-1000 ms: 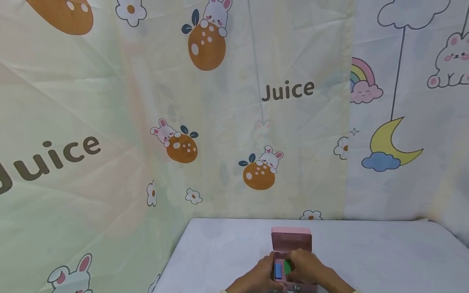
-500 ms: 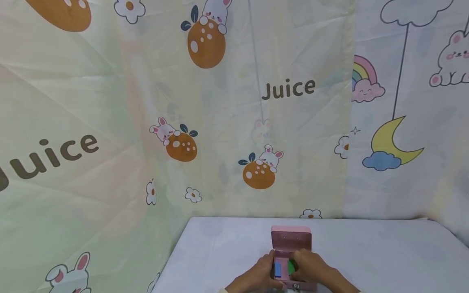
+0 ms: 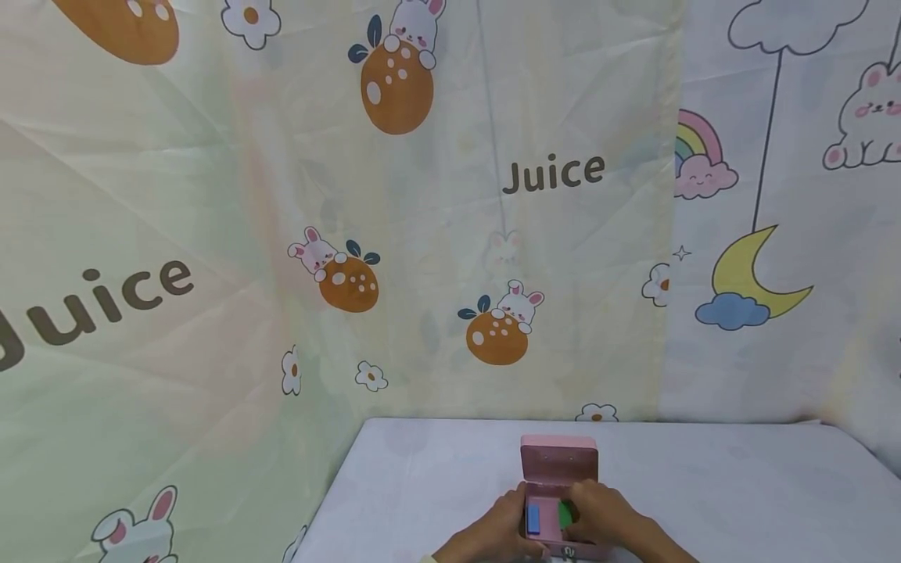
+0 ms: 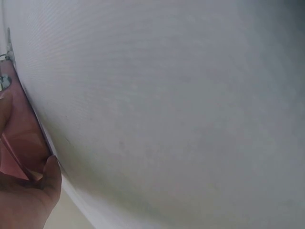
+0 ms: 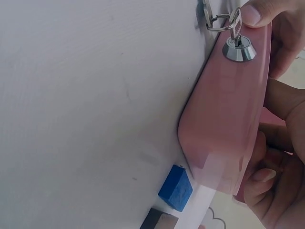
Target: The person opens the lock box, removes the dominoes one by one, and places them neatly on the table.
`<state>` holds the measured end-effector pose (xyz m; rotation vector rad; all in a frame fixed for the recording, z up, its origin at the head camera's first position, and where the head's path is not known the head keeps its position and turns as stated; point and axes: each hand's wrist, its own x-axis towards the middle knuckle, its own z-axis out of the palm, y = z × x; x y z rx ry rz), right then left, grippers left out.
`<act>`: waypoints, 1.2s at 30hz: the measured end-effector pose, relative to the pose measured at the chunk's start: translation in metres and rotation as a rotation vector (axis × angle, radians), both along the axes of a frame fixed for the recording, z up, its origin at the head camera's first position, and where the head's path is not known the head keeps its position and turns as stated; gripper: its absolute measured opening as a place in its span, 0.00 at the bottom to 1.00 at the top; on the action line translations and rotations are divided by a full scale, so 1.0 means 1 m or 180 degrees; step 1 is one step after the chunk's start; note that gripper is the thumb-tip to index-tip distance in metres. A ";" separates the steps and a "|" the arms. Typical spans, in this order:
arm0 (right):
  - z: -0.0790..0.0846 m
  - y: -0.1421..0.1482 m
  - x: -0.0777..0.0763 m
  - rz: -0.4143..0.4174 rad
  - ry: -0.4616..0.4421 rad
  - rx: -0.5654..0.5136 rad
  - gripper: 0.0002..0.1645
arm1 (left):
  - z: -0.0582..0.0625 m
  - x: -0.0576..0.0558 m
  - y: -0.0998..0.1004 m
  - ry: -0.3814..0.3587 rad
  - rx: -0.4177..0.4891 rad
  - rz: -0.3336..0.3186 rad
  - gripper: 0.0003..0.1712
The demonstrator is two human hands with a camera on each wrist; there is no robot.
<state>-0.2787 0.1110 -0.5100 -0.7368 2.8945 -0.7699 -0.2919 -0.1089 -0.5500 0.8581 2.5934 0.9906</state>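
Note:
A pink metal lockbox [image 3: 559, 464] stands on the white table with its lid raised. My left hand [image 3: 498, 525] grips the box's left side, its thumb near the front in the left wrist view. Inside, by the left wall, lies a blue block [image 3: 533, 519]. My right hand [image 3: 601, 512] reaches into the right part of the box, fingers curled on a green block [image 3: 565, 514] that they partly cover. On the front, a key sits in the silver lock [image 5: 239, 49], with a key ring [image 5: 217, 24] hanging from it.
Outside the box's right end, in the right wrist view, a second blue block [image 5: 176, 188] and a dark block [image 5: 159, 220] lie on the white tabletop [image 5: 95, 119]. Printed fabric curtains [image 3: 436, 234] hang behind and left of the table.
My right hand has shifted a little to the right inside the box, and the green block has moved with it, away from the blue block. My left hand has stayed on the box.

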 end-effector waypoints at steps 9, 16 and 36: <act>-0.004 0.002 -0.002 -0.0075 -0.0173 0.0056 0.18 | 0.000 0.001 0.001 -0.0116 0.0169 -0.0100 0.49; -0.001 0.004 -0.001 -0.0032 -0.0153 0.0010 0.18 | 0.001 0.000 0.001 -0.0124 0.0232 -0.0137 0.48; 0.004 0.007 0.001 -0.0043 -0.0063 -0.0013 0.19 | -0.003 -0.003 0.001 -0.0031 0.0130 -0.0118 0.48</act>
